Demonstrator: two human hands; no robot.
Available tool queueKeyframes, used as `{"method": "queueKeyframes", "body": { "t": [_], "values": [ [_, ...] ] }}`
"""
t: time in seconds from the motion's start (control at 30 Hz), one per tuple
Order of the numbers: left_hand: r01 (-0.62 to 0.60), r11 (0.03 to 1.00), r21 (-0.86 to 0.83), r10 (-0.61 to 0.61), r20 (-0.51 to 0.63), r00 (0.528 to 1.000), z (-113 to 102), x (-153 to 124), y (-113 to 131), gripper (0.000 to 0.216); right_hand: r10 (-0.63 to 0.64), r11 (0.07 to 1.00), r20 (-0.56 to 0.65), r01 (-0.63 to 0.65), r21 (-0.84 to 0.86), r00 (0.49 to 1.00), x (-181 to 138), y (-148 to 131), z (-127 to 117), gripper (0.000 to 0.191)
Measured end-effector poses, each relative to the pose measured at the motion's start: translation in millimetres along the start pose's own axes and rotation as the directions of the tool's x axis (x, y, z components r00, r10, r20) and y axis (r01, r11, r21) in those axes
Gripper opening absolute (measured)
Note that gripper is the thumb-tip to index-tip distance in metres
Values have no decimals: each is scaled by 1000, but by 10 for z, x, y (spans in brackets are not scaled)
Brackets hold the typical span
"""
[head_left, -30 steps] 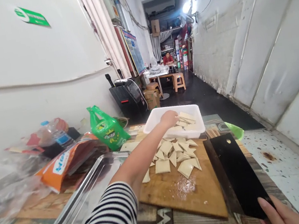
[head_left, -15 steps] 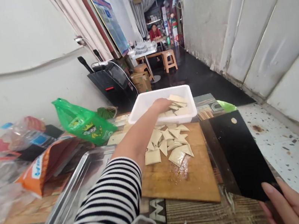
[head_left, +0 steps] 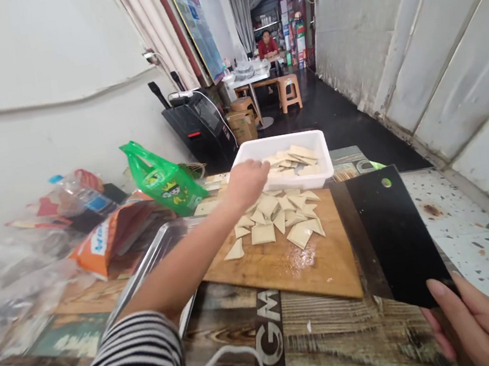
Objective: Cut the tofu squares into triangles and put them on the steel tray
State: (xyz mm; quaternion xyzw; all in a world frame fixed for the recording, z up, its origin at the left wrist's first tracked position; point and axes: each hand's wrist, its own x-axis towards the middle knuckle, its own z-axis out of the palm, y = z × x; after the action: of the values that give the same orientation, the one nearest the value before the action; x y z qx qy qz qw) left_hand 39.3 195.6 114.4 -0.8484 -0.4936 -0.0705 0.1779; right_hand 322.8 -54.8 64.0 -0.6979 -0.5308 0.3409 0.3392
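My left hand (head_left: 247, 183) hovers over the far left corner of the wooden cutting board (head_left: 285, 266), by the rim of the white plastic tub (head_left: 324, 161). Its fingers curl downward and I see nothing in them. Several pale tofu-skin triangles (head_left: 278, 221) lie heaped on the board, and more pieces (head_left: 294, 159) sit in the tub. My right hand (head_left: 475, 323) grips the handle of a black cleaver (head_left: 394, 233), whose blade lies flat to the right of the board.
A steel tray (head_left: 155, 265) lies left of the board. Further left are an orange packet (head_left: 109, 238), a green plastic bag (head_left: 163, 183) and a water bottle (head_left: 76, 188). A person in red (head_left: 268, 45) sits at a table down the corridor.
My left hand has drawn back out of the white tub to the board's far left corner. The tofu pieces it carried now lie in the tub. The cleaver stays in my right hand.
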Motion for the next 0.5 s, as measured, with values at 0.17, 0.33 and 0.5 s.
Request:
{"method": "queueKeyframes", "body": {
  "t": [0.17,0.33,0.5],
  "values": [
    [-112,993,-31,107,-122,987,165,-1232,437,21,-151,975,177,176,-137,973,107,-215,12,37],
    [-232,973,-19,224,-188,956,302,-1843,779,23,-332,783,307,442,-438,892,201,-469,137,35],
    [-324,937,-130,273,-308,912,305,-1956,726,20,-293,549,476,554,-626,829,239,-637,258,31]
  ]
}}
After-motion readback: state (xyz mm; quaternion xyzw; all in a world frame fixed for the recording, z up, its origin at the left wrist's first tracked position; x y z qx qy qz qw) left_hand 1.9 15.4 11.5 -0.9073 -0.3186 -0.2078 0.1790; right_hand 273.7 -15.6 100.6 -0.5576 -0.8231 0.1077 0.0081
